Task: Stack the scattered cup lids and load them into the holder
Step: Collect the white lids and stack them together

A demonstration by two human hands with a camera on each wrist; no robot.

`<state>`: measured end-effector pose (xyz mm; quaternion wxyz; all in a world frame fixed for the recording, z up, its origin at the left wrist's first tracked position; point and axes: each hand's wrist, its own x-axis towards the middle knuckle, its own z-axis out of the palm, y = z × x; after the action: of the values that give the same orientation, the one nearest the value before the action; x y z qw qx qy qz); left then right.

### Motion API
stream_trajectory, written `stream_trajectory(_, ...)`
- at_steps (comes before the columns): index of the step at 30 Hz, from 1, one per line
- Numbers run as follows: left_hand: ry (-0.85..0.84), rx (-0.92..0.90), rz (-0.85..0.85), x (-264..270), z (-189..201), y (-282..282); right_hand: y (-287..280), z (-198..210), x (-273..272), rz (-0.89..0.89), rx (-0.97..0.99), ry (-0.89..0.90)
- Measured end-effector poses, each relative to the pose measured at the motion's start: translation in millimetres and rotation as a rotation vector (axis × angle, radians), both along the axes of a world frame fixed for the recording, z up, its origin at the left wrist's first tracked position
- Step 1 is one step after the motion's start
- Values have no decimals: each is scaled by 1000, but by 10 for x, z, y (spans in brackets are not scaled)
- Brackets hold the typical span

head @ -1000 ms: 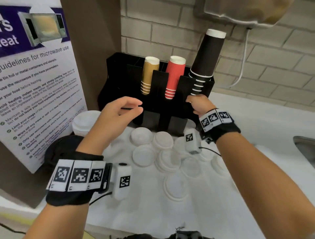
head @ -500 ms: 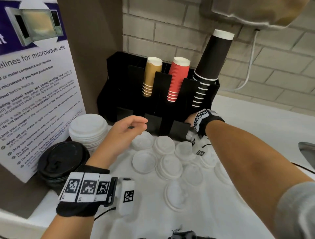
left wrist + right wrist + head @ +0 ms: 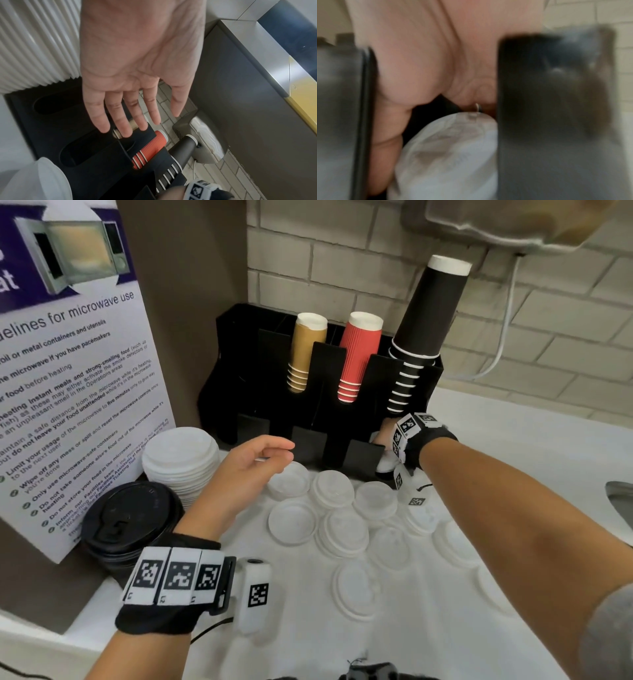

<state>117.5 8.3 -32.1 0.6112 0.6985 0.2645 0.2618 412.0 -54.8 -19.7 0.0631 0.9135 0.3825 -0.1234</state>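
Several white cup lids [image 3: 293,520] lie scattered on the white counter in front of the black holder [image 3: 239,364]. My right hand [image 3: 385,440] reaches into the holder's lower right slot and grips a small stack of white lids [image 3: 387,463] there. The blurred right wrist view shows that stack of lids [image 3: 453,155] between the slot's dark walls, with my thumb and palm curved round it. My left hand [image 3: 270,453] hovers above the far lids, holding nothing. In the left wrist view my left hand [image 3: 137,121] has its fingers straight and spread.
The holder carries tan cups [image 3: 305,350], red cups [image 3: 359,357] and tall black cups [image 3: 428,320]. A tall stack of white lids [image 3: 180,460] and a stack of black lids [image 3: 126,522] stand at the left by a microwave poster [image 3: 68,371]. A sink edge [image 3: 620,501] shows at the right.
My right hand has gone down from the top of the holder's right slot into its lower opening with the lids. My left hand has stayed hovering, nearly unmoved.
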Motion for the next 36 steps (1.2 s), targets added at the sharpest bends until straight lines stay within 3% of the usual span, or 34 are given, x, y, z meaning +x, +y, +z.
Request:
stream_trajectory(4, -9, -5, 0, 33, -21, -6, -63, 253, -70, -104, 244, 55)
stream_trajectory(8, -36, -37, 1, 103, -31, -37, -173, 623, -238, -125, 269, -94)
stream_trajectory(10, -62, -71, 11, 160, -23, -77, -314, 743, -398, -68, 464, -47)
stream_trajectory(13, -117, -188, -48, 233, 4, -171, -553, 739, -813, 103, 710, 254)
stream_trajectory(16, -223, -371, -189, 262, -6, -233, -700, 561, -1238, 298, 728, 653)
stream_trajectory(18, -280, -450, -275, 255, -29, -253, -751, 411, -1385, 343, 733, 759)
stream_trajectory(21, -286, -453, -322, 246, -60, -291, -791, 244, -1481, 303, 743, 762)
stream_trajectory(28, -329, -386, -137, 239, -134, -390, -781, 106, -1611, 277, 951, 802)
stream_trajectory(36, -310, -280, -116, 142, -89, -340, -703, 76, -1642, 336, 992, 827)
